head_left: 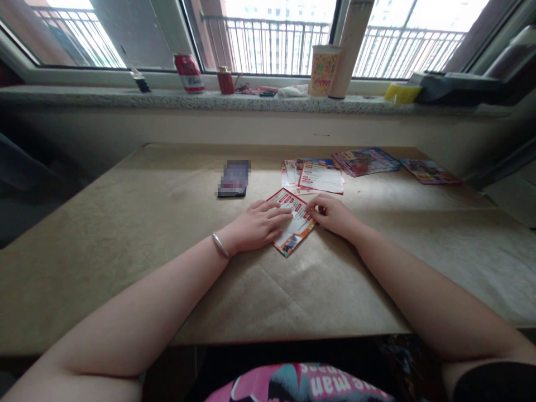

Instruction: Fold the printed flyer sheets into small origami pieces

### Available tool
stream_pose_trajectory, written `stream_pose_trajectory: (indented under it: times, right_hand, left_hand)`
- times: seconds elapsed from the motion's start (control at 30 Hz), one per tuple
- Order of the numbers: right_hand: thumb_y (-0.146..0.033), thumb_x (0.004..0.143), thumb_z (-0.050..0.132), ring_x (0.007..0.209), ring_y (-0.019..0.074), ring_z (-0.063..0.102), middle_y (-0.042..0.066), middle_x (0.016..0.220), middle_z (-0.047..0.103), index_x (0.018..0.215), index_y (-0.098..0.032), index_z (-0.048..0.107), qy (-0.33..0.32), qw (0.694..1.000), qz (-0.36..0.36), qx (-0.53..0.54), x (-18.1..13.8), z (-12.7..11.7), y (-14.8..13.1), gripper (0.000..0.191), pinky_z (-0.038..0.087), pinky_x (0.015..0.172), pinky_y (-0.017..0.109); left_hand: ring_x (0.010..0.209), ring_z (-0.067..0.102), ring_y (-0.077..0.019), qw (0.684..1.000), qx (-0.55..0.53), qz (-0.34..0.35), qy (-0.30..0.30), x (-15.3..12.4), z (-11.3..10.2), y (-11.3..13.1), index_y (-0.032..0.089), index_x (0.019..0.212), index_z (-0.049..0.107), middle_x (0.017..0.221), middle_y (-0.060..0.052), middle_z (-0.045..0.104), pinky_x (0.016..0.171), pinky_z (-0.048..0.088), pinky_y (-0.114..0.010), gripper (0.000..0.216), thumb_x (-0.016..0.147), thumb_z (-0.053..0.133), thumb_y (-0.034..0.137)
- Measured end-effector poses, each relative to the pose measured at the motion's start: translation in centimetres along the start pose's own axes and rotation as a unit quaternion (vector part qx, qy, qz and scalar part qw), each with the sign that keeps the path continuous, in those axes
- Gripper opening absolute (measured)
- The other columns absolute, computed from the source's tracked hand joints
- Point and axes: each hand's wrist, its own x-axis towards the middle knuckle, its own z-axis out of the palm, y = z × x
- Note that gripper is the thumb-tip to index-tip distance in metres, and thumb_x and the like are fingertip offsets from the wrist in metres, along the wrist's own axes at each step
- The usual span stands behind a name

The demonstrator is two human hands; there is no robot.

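A printed leaflet (298, 222) with a red border and white middle lies turned at an angle on the table (201, 285). My left hand (260, 223) rests flat across its left part, fingers stretched out. At the leaflet's right edge, the thumb and fingertips of my right hand (333, 215) are pinched together on the paper. Just beyond it lies a loose pile of similar leaflets (321, 177), some showing white sides and some coloured ones.
A phone (234, 178) with a blurred screen lies left of the leaflets. Colourful leaflets (364, 161) and another small stack (429, 170) are at the back right. On the windowsill (159, 103) stand a drink can (188, 72), a red bottle (225, 81) and a paper cup (323, 71).
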Motion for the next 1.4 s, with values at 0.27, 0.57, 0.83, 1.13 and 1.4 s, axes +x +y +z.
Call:
stream_pose_trajectory:
  times: [0.27, 0.57, 0.83, 1.13, 1.4]
  right_hand:
    - [-0.026, 0.077, 0.061, 0.06, 0.0127, 0.047, -0.001, 0.073, 0.059, 0.084, -0.021, 0.061, -0.002, 0.998, 0.053, 0.026, 0.1, 0.3, 0.1, 0.009, 0.037, 0.057, 0.026]
    - [-0.019, 0.077, 0.059, 0.065, 0.0138, 0.049, 0.001, 0.077, 0.061, 0.077, -0.021, 0.062, 0.01, 1.0, -0.014, 0.005, -0.1, -0.2, 0.3, 0.004, 0.039, 0.062, 0.027]
    - [-0.021, 0.073, 0.063, 0.055, 0.0114, 0.043, -0.004, 0.072, 0.057, 0.085, -0.022, 0.051, 0.02, 0.997, 0.068, 0.011, -0.4, -0.1, 0.4, 0.017, 0.034, 0.053, 0.025]
    - [-0.009, 0.075, 0.055, 0.064, 0.0114, 0.051, 0.002, 0.084, 0.062, 0.076, -0.02, 0.064, 0.028, 0.999, -0.021, -0.04, -0.5, -0.7, 0.8, 0.015, 0.042, 0.062, 0.025]
    - [-0.014, 0.079, 0.06, 0.061, 0.0104, 0.053, 0.004, 0.086, 0.065, 0.086, -0.02, 0.074, 0.02, 0.998, -0.044, -0.044, -0.6, -0.9, 0.9, 0.017, 0.046, 0.062, 0.026]
  left_hand:
    - [0.13, 0.044, -0.0224, 1.0, 0.013, 0.006, 0.017, 0.1, 0.1, 0.1, 0.027, 0.136, 0.05, 0.144, 0.0, 0.05, 0.112, 0.029, -0.04, 0.039, 0.099, 0.038, 0.032]
    - [0.113, 0.053, -0.0238, 0.996, 0.074, 0.004, 0.047, -0.2, -0.2, 0.3, 0.025, 0.117, 0.062, 0.12, -0.005, 0.063, 0.097, 0.038, -0.039, 0.028, 0.095, 0.049, 0.038]
    - [0.106, 0.057, -0.0201, 0.994, 0.093, 0.025, 0.054, 0.1, -0.4, 0.3, 0.029, 0.117, 0.063, 0.114, -0.002, 0.066, 0.091, 0.04, -0.035, 0.025, 0.097, 0.048, 0.027]
    - [0.123, 0.05, -0.0294, 0.999, 0.04, 0.005, 0.009, -0.2, -0.8, 0.5, 0.024, 0.135, 0.053, 0.134, -0.009, 0.056, 0.106, 0.033, -0.044, 0.068, 0.082, 0.057, 0.066]
    - [0.103, 0.063, -0.022, 0.996, 0.035, 0.052, 0.061, -0.2, -0.9, 0.0, 0.023, 0.108, 0.069, 0.111, -0.005, 0.07, 0.095, 0.042, -0.038, 0.039, 0.098, 0.042, 0.049]
